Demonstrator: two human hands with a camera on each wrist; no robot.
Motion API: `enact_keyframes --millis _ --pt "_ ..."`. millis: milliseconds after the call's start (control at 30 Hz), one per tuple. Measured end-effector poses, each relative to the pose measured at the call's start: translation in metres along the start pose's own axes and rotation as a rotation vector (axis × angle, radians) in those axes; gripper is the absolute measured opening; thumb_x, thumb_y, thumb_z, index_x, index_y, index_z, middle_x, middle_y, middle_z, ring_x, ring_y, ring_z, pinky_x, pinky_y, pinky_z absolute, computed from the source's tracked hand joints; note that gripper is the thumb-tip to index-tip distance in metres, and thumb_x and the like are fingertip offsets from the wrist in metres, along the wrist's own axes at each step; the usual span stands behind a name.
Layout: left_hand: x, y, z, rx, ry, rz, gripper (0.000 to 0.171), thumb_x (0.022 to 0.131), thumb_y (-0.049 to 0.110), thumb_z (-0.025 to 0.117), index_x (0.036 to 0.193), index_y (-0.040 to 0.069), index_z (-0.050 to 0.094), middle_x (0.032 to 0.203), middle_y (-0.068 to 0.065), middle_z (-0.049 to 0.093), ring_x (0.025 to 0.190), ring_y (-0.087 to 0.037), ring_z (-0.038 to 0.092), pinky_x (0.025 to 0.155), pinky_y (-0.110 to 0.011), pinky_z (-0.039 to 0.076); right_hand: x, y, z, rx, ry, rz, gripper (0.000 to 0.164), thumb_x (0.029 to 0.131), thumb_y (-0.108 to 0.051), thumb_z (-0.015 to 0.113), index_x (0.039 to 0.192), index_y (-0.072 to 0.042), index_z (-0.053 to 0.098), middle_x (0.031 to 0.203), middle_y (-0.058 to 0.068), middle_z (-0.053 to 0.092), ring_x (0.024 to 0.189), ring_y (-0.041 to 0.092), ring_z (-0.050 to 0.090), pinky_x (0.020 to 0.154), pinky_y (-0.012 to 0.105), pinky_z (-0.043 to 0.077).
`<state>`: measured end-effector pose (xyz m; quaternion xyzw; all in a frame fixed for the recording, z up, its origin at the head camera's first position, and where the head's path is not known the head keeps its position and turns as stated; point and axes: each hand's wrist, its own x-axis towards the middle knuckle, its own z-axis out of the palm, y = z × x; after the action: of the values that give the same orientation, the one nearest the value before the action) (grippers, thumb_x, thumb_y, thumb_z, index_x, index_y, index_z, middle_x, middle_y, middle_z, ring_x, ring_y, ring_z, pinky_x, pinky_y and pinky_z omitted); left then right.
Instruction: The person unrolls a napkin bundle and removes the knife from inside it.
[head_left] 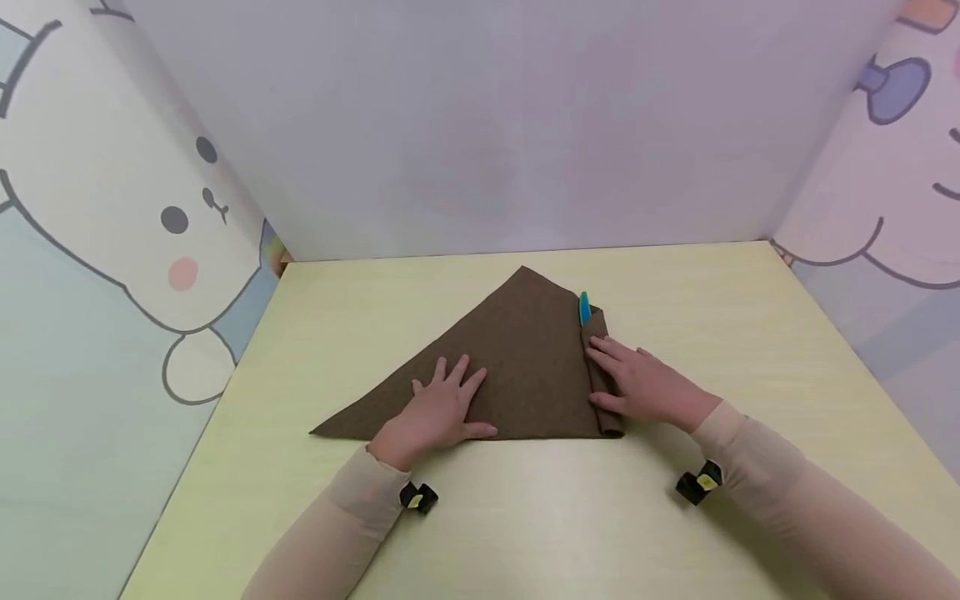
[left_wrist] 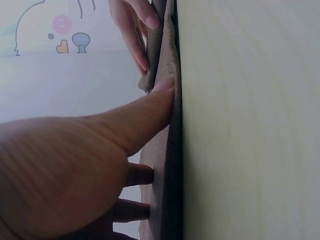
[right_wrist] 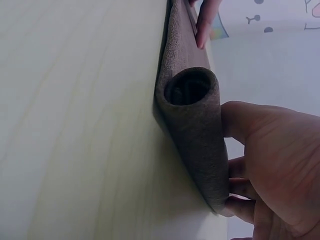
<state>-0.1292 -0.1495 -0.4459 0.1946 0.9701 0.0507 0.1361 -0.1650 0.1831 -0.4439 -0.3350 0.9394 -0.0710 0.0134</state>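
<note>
A brown cloth (head_left: pixel 525 358), folded to a point at its far side, lies on the table with its right edge rolled into a tube (head_left: pixel 600 375). From the roll's far end sticks the rounded tip of a blue object (head_left: pixel 585 308), the rest hidden inside. My left hand (head_left: pixel 438 412) is spread flat over the cloth, thumb along its near edge. My right hand (head_left: pixel 648 387) rests on the roll with fingers extended across it and the thumb nearer me. In the right wrist view the roll's open end (right_wrist: pixel 190 90) is dark and hollow.
Pale wood-grain tabletop (head_left: pixel 555 517) surrounds the cloth. A plain light wall (head_left: pixel 487 125) rises behind the table's far edge, and panels with cartoon animals (head_left: pixel 112 167) stand at either side. Small black cameras (head_left: pixel 697 483) are strapped on both wrists.
</note>
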Motion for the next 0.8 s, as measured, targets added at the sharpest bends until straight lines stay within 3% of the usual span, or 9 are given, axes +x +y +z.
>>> enact_keyframes --millis 267,800 --pt "0.002 -0.002 0.004 -0.013 -0.003 0.004 0.093 0.082 0.070 0.056 0.154 0.020 0.025 0.160 -0.014 0.012 0.142 -0.048 0.009 0.092 -0.076 0.028 -0.006 0.005 -0.003 0.042 -0.006 0.014 0.069 0.089 -0.029 0.066 0.139 0.010 0.042 0.146 0.027 0.037 0.129 0.039 0.043 0.095 0.056 0.041" --pt "0.002 -0.002 0.002 -0.011 0.004 0.007 0.093 0.082 0.069 0.057 0.154 0.019 0.025 0.159 -0.014 0.013 0.141 -0.048 0.010 0.091 -0.076 0.028 -0.013 0.009 -0.005 0.079 0.011 0.020 0.066 0.090 -0.025 0.064 0.140 0.011 0.040 0.145 0.027 0.038 0.130 0.040 0.043 0.097 0.055 0.040"
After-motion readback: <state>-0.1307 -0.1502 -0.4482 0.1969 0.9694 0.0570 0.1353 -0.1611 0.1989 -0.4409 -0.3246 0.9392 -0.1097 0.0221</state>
